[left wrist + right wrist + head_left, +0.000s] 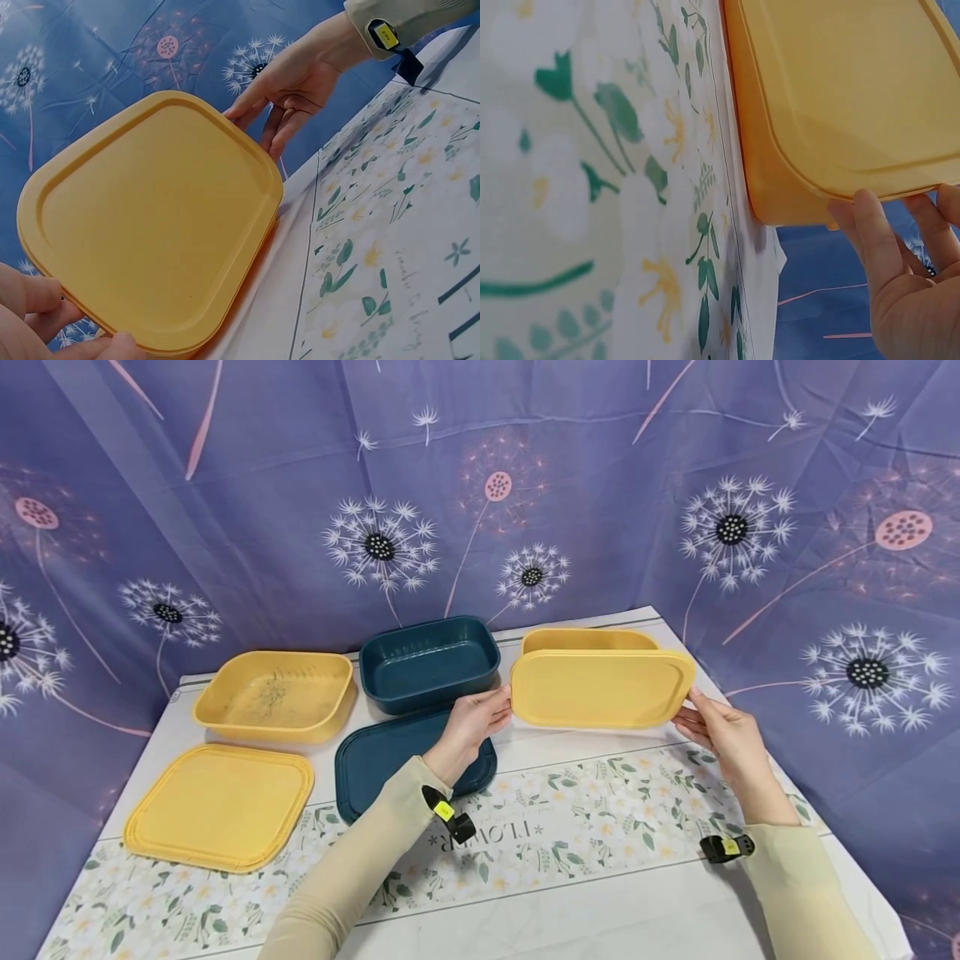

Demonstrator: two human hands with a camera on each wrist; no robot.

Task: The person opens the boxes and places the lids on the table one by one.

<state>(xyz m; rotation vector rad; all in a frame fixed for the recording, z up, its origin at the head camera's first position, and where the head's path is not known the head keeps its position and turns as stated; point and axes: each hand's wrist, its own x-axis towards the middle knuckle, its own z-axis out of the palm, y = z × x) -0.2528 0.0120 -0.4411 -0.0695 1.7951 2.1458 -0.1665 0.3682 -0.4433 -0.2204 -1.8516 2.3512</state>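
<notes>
A yellow rectangular lid [600,689] is held tilted up, its broad face toward me, in front of a yellow container [588,639] at the back right. My left hand [468,731] grips the lid's left end, and my right hand [726,739] holds the right end. In the left wrist view, fingers of both hands lie at opposite ends of the lid [157,217]. From the right wrist view, the container's wall [761,180] shows just behind the lid. Whether lid and container touch cannot be told. The lid hides most of the container.
A dark blue container [429,664] stands at the back middle, with a dark blue lid [382,760] partly beneath my left forearm. Farther left are another yellow container [273,693] and its yellow lid [217,806]. A flower-printed cloth [585,818] covers the table; a purple curtain [600,460] hangs behind.
</notes>
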